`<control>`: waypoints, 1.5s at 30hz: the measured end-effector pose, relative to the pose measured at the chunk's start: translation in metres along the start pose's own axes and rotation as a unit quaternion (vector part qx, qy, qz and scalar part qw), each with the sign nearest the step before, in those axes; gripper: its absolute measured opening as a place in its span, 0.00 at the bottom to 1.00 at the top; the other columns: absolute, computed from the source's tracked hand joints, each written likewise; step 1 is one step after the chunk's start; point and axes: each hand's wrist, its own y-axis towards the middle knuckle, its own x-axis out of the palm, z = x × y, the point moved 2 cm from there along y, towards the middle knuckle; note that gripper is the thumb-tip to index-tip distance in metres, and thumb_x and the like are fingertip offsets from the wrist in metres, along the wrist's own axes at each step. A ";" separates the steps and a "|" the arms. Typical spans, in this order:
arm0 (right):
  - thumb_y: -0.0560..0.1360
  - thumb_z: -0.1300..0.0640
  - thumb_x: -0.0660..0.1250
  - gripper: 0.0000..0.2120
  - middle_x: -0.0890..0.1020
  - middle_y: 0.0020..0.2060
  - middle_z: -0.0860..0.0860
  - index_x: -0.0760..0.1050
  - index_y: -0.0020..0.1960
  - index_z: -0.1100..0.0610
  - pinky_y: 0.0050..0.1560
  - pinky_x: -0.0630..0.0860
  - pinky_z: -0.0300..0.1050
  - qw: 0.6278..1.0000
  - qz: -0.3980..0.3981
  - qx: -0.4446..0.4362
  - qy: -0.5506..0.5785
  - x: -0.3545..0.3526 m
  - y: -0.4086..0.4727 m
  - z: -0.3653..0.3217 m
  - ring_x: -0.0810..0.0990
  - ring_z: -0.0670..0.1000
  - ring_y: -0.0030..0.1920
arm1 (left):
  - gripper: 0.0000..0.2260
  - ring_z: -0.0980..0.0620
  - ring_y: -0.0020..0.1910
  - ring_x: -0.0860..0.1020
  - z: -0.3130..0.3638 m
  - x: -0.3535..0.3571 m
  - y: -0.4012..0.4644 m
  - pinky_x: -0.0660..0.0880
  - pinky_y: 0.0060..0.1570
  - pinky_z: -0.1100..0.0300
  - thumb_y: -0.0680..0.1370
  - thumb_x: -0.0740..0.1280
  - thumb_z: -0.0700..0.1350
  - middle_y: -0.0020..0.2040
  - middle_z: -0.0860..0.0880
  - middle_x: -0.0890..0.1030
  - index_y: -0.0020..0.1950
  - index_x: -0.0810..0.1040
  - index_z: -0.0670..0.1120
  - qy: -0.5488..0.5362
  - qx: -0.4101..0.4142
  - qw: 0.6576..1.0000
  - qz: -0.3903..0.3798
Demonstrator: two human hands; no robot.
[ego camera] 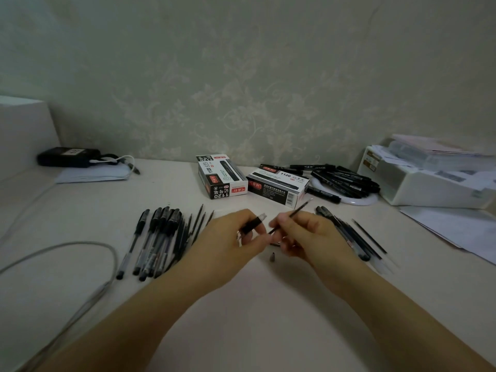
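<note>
Both hands meet over the middle of the white table point(241, 304). My left hand point(228, 242) grips a pen barrel point(253, 223) with a black grip and a clear open end that points up and right. My right hand point(303, 234) pinches a thin black refill point(294, 214), which slants up to the right. Its lower end points toward the barrel's open end, a short gap apart. A small dark pen tip cone point(272, 256) lies on the table just below the hands.
A row of assembled black pens point(155, 242) and loose refills point(197, 224) lies to the left, more pen parts point(354, 237) to the right. Two marker boxes point(222, 178) and a heap of black markers point(346, 181) sit behind. A grey cable point(80, 245) loops at left; papers and a white box point(429, 181) at right.
</note>
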 end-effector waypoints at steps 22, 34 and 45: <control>0.82 0.54 0.61 0.12 0.83 0.34 0.53 0.80 0.46 0.58 0.34 0.77 0.38 0.979 0.073 0.002 0.192 -0.013 0.006 -0.005 0.79 0.46 0.32 | 0.06 0.62 0.29 0.71 0.000 0.001 0.000 0.66 0.31 0.72 0.82 0.58 0.51 0.33 0.55 0.73 0.54 0.75 0.58 0.011 0.031 0.999 -0.025; 0.82 0.53 0.61 0.12 0.83 0.34 0.53 0.80 0.46 0.57 0.35 0.77 0.38 0.981 0.067 -0.009 0.184 -0.015 0.006 -0.005 0.79 0.47 0.33 | 0.06 0.62 0.29 0.71 0.001 0.001 -0.001 0.66 0.31 0.71 0.82 0.58 0.52 0.35 0.56 0.73 0.53 0.74 0.61 0.001 0.022 0.999 -0.035; 0.82 0.54 0.60 0.12 0.84 0.36 0.54 0.80 0.45 0.55 0.37 0.78 0.38 0.990 0.044 -0.109 0.077 -0.009 0.001 -0.012 0.80 0.48 0.35 | 0.06 0.63 0.29 0.71 0.002 0.001 -0.002 0.66 0.30 0.72 0.82 0.58 0.52 0.33 0.56 0.73 0.54 0.74 0.60 0.002 0.023 0.998 -0.050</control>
